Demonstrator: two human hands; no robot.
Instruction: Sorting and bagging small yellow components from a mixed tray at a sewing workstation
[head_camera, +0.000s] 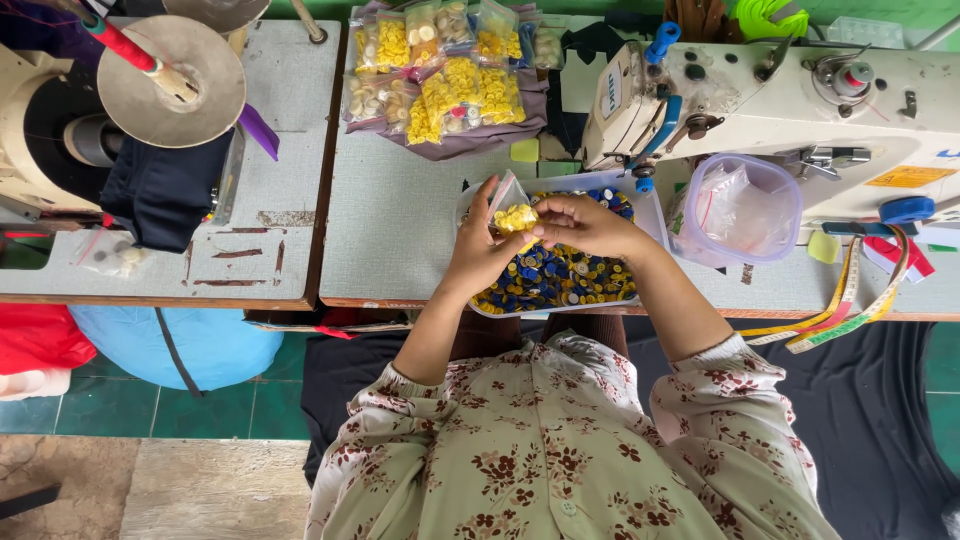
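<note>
We see both hands over the clear tray (478, 300) of blue and yellow buttons, which sits at the near edge of the grey tabletop (400, 220), in the middle of the scene. Left hand (485, 250) is closed around a small clear bag (512, 208) holding yellow buttons, gripping it from the left and below. Right hand (585, 225) has fingertips pinched at the bag's mouth, touching it from the right; we cannot tell whether a button is between those fingers. The bag is held just above the tray, tilted, its top corner pointing to the far side.

Right of the tray, just beside it: a clear plastic tub (745, 210) with crumpled plastic inside. Beyond that tub, a white sewing machine (780, 90) spans the far right. A yellow measuring tape (850, 300) hangs off the tabletop's near edge at right.

Far side, centre: a pile of filled bags of yellow and pale buttons (440, 70) on a purple cloth. Left, on a separate tabletop: a second machine (60, 130) with a dark cloth (165, 190) draped on it
</note>
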